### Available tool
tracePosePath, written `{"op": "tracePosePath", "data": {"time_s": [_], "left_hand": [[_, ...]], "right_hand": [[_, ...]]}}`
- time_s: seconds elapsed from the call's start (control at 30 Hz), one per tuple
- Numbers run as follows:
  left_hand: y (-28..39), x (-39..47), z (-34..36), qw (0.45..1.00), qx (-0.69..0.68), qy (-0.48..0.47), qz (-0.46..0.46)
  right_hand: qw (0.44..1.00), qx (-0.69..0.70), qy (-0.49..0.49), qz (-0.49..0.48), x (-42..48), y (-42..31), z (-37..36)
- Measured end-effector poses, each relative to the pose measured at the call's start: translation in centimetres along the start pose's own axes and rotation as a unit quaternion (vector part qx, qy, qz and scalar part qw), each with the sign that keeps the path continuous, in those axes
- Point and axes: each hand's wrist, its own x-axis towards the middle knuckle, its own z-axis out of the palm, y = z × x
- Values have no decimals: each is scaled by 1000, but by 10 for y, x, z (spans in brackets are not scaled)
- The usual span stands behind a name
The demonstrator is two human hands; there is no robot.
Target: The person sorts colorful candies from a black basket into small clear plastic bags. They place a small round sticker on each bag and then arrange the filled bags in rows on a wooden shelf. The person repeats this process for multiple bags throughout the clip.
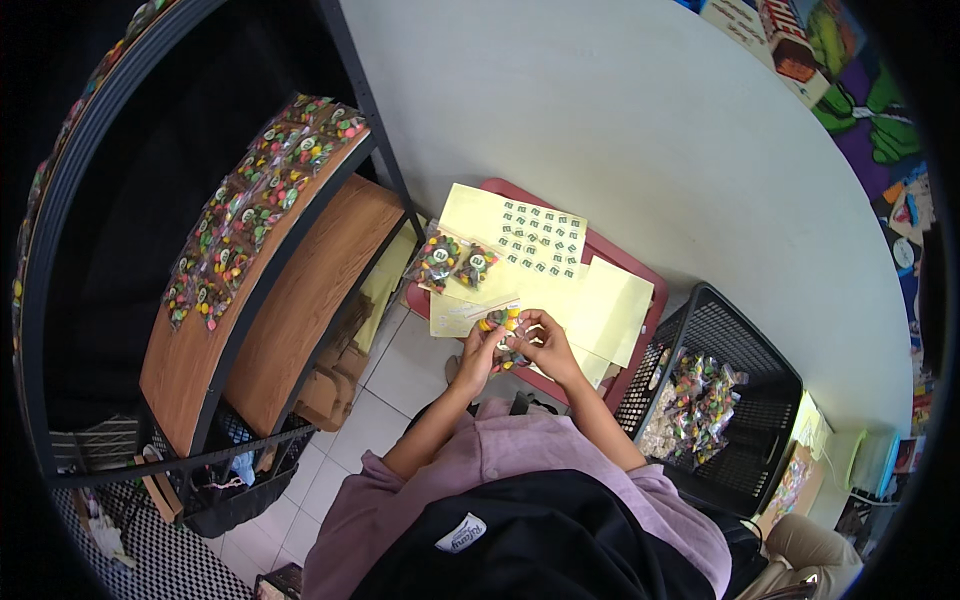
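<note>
Both my hands hold one clear bag of colourful candies (511, 361) with a round sticker on its front. My left hand (478, 361) grips the bag's left side, thumb on the front. On the bag's right side, my right hand (551, 350) has its fingers bent around the edge near the sticker. Beneath lies a red table (654, 300) covered with yellowish paper sheets. One sticker sheet (536, 234) carries rows of round green-and-white stickers. Two stickered candy bags, a larger one (437, 260) and a smaller one (477, 264), lie at the table's left.
At right stands a black plastic basket (761, 390) holding many candy bags (705, 405). A wooden shelf (176, 375) at left bears rows of stickered candy bags (259, 202). Cardboard boxes (330, 390) sit below it. A person's leg (810, 555) shows at lower right.
</note>
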Motion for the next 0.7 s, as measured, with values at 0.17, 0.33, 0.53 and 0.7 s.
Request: {"op": "tracePosePath", "data": {"time_s": [0.17, 0.33, 0.53, 0.7], "left_hand": [[24, -12, -26, 993, 19, 117, 14], [48, -21, -70, 983, -72, 149, 81], [68, -40, -134, 970, -50, 213, 110], [106, -62, -171, 962, -9, 256, 92]], "right_hand": [[992, 39, -120, -8, 24, 6, 27], [983, 29, 41, 176, 91, 77, 24], [947, -22, 199, 252, 166, 108, 30], [924, -146, 266, 235, 204, 121, 32]]}}
